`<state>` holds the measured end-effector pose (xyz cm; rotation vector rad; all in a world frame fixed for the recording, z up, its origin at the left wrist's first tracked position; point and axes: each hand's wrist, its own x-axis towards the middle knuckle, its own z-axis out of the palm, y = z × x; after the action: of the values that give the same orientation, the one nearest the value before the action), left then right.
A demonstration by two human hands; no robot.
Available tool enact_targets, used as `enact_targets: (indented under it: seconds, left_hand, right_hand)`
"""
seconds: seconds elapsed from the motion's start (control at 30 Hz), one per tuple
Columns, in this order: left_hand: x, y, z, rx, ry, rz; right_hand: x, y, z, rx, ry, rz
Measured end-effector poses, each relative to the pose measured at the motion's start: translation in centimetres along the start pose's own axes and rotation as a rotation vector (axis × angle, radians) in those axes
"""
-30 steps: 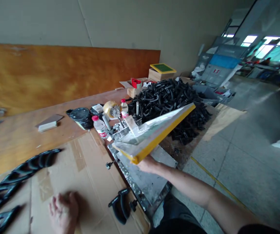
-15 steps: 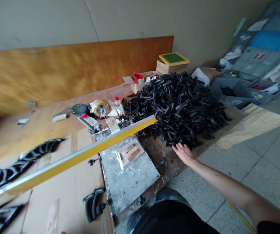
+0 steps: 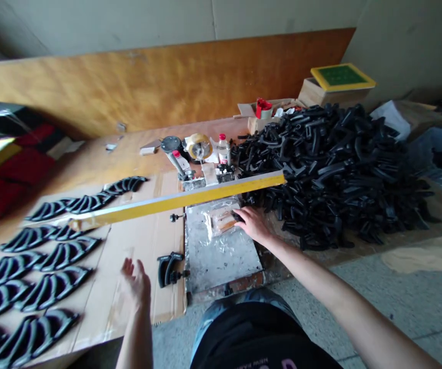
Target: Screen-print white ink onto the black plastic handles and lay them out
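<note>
My right hand [image 3: 252, 224] rests on the foil-covered metal plate [image 3: 221, 256], its fingers closed on a small black plastic part [image 3: 238, 217] beside a brownish taped block [image 3: 221, 222]. Just above it hangs the raised yellow-edged screen frame [image 3: 175, 201], seen edge-on. My left hand [image 3: 136, 280] hovers open, fingers spread, over the cardboard sheet [image 3: 140, 241] near a black clamp [image 3: 169, 269]. A big heap of black plastic parts [image 3: 332, 164] lies to the right of the plate.
Rows of curved black pieces [image 3: 40, 266] lie on the cardboard at left. Behind the plate stand a tape roll [image 3: 198, 146], a small bottle [image 3: 224, 148] and a red-topped bottle [image 3: 177, 159]. A green-and-yellow frame [image 3: 342, 76] sits on boxes at the back right.
My right hand came from the edge of the black heap to the plate with a black part. My left hand has come into view, open. The view swung left.
</note>
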<state>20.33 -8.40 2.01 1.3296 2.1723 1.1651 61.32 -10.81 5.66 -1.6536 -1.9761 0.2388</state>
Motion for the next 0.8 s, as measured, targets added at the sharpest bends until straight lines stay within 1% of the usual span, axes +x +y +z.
enact_targets:
  seconds: [0.1, 0.17, 0.23, 0.33, 0.43, 0.5, 0.6, 0.7, 0.73, 0.8]
  left_hand:
    - [0.4, 2.3, 1.2, -0.124, -0.029, -0.001]
    - [0.2, 3.2, 1.6, -0.193, -0.054, 0.007]
    - [-0.2, 3.8, 1.7, -0.214, -0.081, 0.003]
    - [-0.5, 4.7, 1.7, -0.202, -0.13, -0.002]
    - [-0.4, 6.6, 1.6, -0.205, -0.163, 0.018]
    - [-0.1, 8.7, 1.4, -0.244, -0.178, 0.061]
    - [0.7, 12.8, 1.1, -0.331, -0.165, 0.15]
    - [1.4, 17.1, 0.9, -0.5, -0.134, 0.199]
    - [1.4, 18.4, 0.9, -0.567, -0.157, 0.198]
    - [1.3, 20.5, 0.9, -0.669, -0.26, 0.183]
  right_hand:
    - [2.9, -2.4, 2.8, -0.039, -0.11, -0.234]
    - [3.6, -3.0, 4.2, -0.064, -0.171, -0.303]
    - [3.7, -3.1, 5.2, -0.068, -0.172, -0.297]
    - [3.6, -2.8, 6.3, -0.05, -0.137, -0.26]
    - [3.5, -2.7, 6.8, -0.038, -0.123, -0.225]
    - [3.5, -2.8, 6.8, -0.034, -0.124, -0.214]
    - [3.4, -3.4, 5.9, -0.024, -0.117, -0.233]
    - [3.9, -4.2, 5.0, -0.042, -0.101, -0.245]
    - [4.1, -4.4, 4.9, -0.057, -0.124, -0.265]
    - [4.7, -4.3, 4.8, -0.092, -0.208, -0.308]
